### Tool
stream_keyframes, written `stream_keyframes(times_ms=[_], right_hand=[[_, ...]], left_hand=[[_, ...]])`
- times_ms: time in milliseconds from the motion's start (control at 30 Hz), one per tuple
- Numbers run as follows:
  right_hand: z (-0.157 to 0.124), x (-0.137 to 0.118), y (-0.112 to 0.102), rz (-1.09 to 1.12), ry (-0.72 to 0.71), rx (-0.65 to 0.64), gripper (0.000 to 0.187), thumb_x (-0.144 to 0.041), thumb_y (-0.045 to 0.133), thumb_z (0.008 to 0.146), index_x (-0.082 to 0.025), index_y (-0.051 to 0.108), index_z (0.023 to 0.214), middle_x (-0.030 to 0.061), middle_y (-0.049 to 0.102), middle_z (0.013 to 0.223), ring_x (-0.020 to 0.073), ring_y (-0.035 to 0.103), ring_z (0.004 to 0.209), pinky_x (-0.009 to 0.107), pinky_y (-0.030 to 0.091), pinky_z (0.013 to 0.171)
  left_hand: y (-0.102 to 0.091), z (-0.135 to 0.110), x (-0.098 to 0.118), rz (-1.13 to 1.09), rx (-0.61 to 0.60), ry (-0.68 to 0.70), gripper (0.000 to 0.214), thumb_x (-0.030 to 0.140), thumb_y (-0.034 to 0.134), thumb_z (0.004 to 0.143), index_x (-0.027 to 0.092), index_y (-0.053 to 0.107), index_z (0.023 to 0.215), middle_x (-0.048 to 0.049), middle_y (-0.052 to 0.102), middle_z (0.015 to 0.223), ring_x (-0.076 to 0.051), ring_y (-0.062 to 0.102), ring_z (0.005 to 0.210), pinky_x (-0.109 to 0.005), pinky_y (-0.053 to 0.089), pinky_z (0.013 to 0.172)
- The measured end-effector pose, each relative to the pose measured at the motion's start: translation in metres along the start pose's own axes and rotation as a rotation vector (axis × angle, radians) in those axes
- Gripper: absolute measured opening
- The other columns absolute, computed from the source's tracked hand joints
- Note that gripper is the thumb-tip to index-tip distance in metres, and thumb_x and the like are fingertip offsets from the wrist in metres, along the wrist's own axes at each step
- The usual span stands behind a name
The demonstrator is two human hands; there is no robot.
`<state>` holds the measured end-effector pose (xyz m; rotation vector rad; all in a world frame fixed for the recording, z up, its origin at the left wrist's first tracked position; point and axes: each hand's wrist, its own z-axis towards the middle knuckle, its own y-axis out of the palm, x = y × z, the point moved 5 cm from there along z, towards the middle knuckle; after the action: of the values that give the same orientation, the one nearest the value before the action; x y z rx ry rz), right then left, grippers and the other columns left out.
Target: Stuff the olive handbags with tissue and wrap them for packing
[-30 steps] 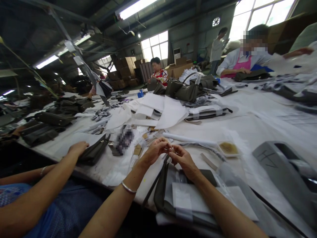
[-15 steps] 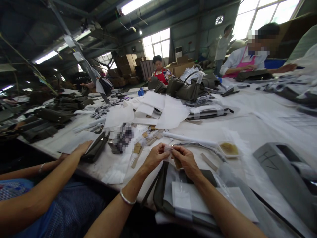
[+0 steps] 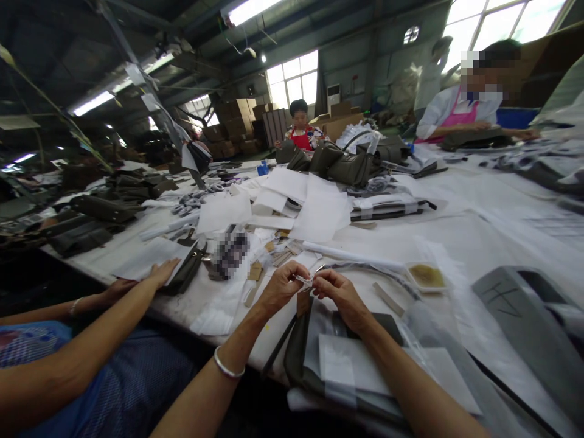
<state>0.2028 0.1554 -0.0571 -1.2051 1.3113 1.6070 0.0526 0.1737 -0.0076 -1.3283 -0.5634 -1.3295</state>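
My left hand (image 3: 279, 289) and my right hand (image 3: 341, 297) meet above the table edge, fingertips closed in pinches. Between them runs a thin white string (image 3: 305, 281), held from both sides. A small brown tag (image 3: 303, 303) hangs just below my fingers; whether the string joins it I cannot tell. Under my hands lies a dark olive bag (image 3: 295, 360), partly wrapped in clear plastic. A white sheet (image 3: 378, 364) rests across the bag, and my right forearm hides part of both.
A tray of yellowish stuff (image 3: 426, 277) and a grey plastic holder (image 3: 520, 316) stand to the right. White sheets (image 3: 322, 210) and brown scraps lie ahead. At left, a co-worker's hand (image 3: 162, 272) rests on a paper-covered bag. Other people work across the table.
The brown tag has passed from my right fingers to hanging below my left ones. White string now shows stretched between my hands. The co-worker's hand at left has barely moved.
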Motion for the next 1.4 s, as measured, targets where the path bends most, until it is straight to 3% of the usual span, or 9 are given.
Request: stream_keyframes(times_ms=[133, 267, 467, 567, 700, 1000, 1100, 1233, 1400], right_hand=[[0.003, 0.004, 0.000, 0.017, 0.021, 0.016, 0.050, -0.053, 0.080, 0.067, -0.021, 0.065, 0.103, 0.0009, 0.064, 0.086, 0.0153, 0.059, 0.071, 0.028, 0.045, 0.062], [0.005, 0.003, 0.001, -0.024, -0.002, 0.018, 0.053, -0.053, 0.079, 0.067, -0.021, 0.064, 0.106, -0.0020, 0.060, 0.078, 0.0127, 0.054, 0.064, 0.026, 0.042, 0.058], [0.003, 0.001, 0.002, -0.124, 0.001, -0.006, 0.046, -0.056, 0.076, 0.069, -0.020, 0.068, 0.095, -0.0021, 0.060, 0.071, 0.0134, 0.051, 0.062, 0.027, 0.041, 0.059], [0.001, -0.001, 0.002, -0.092, -0.008, 0.001, 0.040, -0.057, 0.076, 0.070, -0.019, 0.067, 0.079, -0.0027, 0.057, 0.065, 0.0126, 0.048, 0.059, 0.027, 0.039, 0.058], [0.000, -0.004, 0.002, -0.034, -0.024, 0.029, 0.039, -0.055, 0.078, 0.068, -0.019, 0.065, 0.070, -0.0022, 0.057, 0.063, 0.0123, 0.047, 0.060, 0.028, 0.038, 0.060], [-0.001, -0.003, -0.002, 0.004, -0.012, 0.053, 0.036, -0.051, 0.080, 0.067, -0.018, 0.066, 0.071, -0.0016, 0.059, 0.064, 0.0120, 0.046, 0.060, 0.027, 0.038, 0.059], [-0.001, -0.004, -0.002, 0.005, -0.012, 0.052, 0.035, -0.051, 0.080, 0.067, -0.018, 0.066, 0.070, -0.0021, 0.058, 0.064, 0.0116, 0.046, 0.059, 0.027, 0.037, 0.059], [-0.001, -0.005, -0.001, 0.008, -0.012, 0.045, 0.036, -0.051, 0.079, 0.068, -0.018, 0.066, 0.070, -0.0021, 0.058, 0.063, 0.0117, 0.046, 0.059, 0.027, 0.037, 0.059], [0.000, -0.004, -0.003, 0.070, -0.008, 0.054, 0.035, -0.050, 0.080, 0.068, -0.019, 0.066, 0.074, -0.0013, 0.060, 0.068, 0.0116, 0.048, 0.060, 0.027, 0.038, 0.059]], left_hand=[[0.004, 0.003, 0.010, 0.039, 0.013, 0.116, 0.004, 0.017, 0.063, 0.079, 0.017, 0.061, 0.083, -0.0039, 0.064, 0.093, -0.016, 0.060, 0.087, -0.028, 0.047, 0.080], [0.005, 0.003, 0.013, 0.227, 0.058, 0.176, 0.031, 0.005, 0.054, 0.078, 0.020, 0.059, 0.104, -0.0044, 0.063, 0.106, -0.017, 0.060, 0.099, -0.031, 0.048, 0.089], [0.016, 0.001, 0.017, 0.422, -0.070, 0.259, 0.050, 0.000, 0.050, 0.076, 0.023, 0.054, 0.120, -0.0053, 0.060, 0.120, -0.018, 0.058, 0.112, -0.032, 0.047, 0.099], [0.021, 0.000, 0.019, 0.462, -0.134, 0.260, 0.055, -0.002, 0.046, 0.075, 0.024, 0.053, 0.123, -0.0058, 0.059, 0.123, -0.018, 0.056, 0.116, -0.032, 0.047, 0.101], [0.017, -0.003, 0.016, 0.481, -0.134, 0.243, 0.060, -0.004, 0.042, 0.072, 0.024, 0.053, 0.124, -0.0058, 0.058, 0.124, -0.019, 0.054, 0.120, -0.034, 0.044, 0.105], [-0.006, -0.009, 0.001, 0.556, -0.064, 0.097, 0.052, -0.001, 0.045, 0.072, 0.019, 0.056, 0.118, -0.0069, 0.063, 0.109, -0.019, 0.062, 0.093, -0.033, 0.050, 0.088], [-0.003, -0.007, 0.006, 0.466, -0.047, 0.076, 0.043, 0.003, 0.050, 0.074, 0.019, 0.059, 0.113, -0.0058, 0.065, 0.107, -0.018, 0.062, 0.093, -0.031, 0.049, 0.088], [0.012, -0.004, 0.014, 0.365, -0.122, 0.024, 0.024, 0.015, 0.057, 0.083, 0.020, 0.064, 0.105, -0.0037, 0.069, 0.102, -0.019, 0.063, 0.097, -0.029, 0.048, 0.088], [0.017, -0.003, 0.016, 0.368, -0.110, -0.030, 0.017, 0.023, 0.054, 0.089, 0.021, 0.066, 0.101, -0.0002, 0.069, 0.085, -0.016, 0.063, 0.081, -0.026, 0.046, 0.078]])
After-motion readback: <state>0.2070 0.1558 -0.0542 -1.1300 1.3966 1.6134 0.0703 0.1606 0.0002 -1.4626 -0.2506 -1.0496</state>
